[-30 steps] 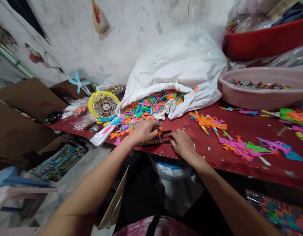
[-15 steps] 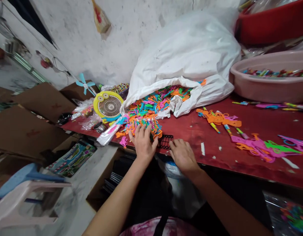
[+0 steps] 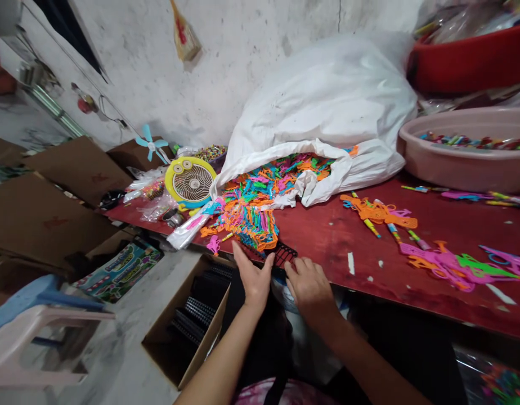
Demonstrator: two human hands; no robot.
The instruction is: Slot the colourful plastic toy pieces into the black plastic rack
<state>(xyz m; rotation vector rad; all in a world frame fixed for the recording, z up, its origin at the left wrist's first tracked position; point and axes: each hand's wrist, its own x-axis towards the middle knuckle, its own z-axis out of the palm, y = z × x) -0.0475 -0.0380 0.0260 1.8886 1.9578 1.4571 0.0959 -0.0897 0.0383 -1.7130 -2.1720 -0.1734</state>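
Note:
A black grid rack (image 3: 286, 255) lies at the table's front edge. Its left part is packed with rows of bright plastic pieces (image 3: 254, 226) in orange, pink, blue and green; the right end shows bare grid. My left hand (image 3: 252, 277) is open at the rack's front side, fingers straight and thumb apart, just below the packed rows. Whether its fingertips touch the rack I cannot tell. At the rack's right front corner, my right hand (image 3: 309, 286) has its fingers bent over the edge. Behind the rack, a white sack (image 3: 327, 95) gapes, more such pieces spilling from its mouth.
A yellow fan (image 3: 193, 183) stands left of the sack. More plastic pieces (image 3: 454, 261) and a pink basin (image 3: 462, 160) are on the red table's right side. Below the table, a carton (image 3: 162, 351) holds black racks. Stools (image 3: 44, 337) stand at lower left.
My left hand has come off the top of the packed pieces and down to the rack's front side. My right hand stays at the rack's right end. The view has tipped slightly downward.

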